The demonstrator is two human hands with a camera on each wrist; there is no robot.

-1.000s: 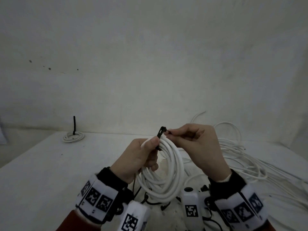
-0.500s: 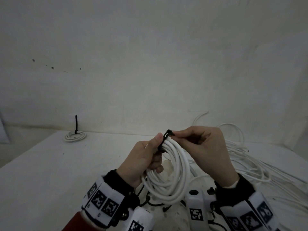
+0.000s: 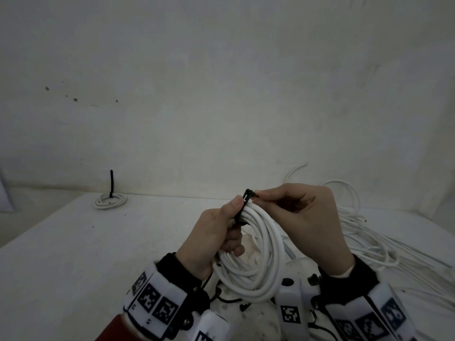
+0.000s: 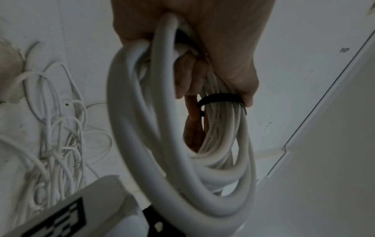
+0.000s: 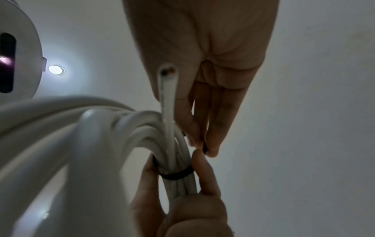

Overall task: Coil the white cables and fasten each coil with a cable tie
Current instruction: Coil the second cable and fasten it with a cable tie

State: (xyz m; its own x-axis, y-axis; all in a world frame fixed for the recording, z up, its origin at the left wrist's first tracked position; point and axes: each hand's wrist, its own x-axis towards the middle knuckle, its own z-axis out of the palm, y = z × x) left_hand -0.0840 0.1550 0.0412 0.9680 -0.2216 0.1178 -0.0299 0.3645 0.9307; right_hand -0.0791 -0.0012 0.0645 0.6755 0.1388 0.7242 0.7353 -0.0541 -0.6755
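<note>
A white cable coil hangs in the air over the table, held at its top by my left hand, whose fingers curl round the strands and whose thumb presses beside the tie. A black cable tie loops around the bundle; in the left wrist view the black cable tie hugs the strands of the white cable coil. My right hand pinches the tie's free end just right of its head. In the right wrist view the black cable tie circles the white cable coil, and the right fingertips pinch its tail.
A tied small coil with an upright black tie tail lies at the table's far left. A loose tangle of white cables spreads over the right side of the table. A wall stands close behind.
Both hands and the coil have shifted slightly right and up in view. The tie's loop sits closer round the bundle, with the right hand still pinching its end.
</note>
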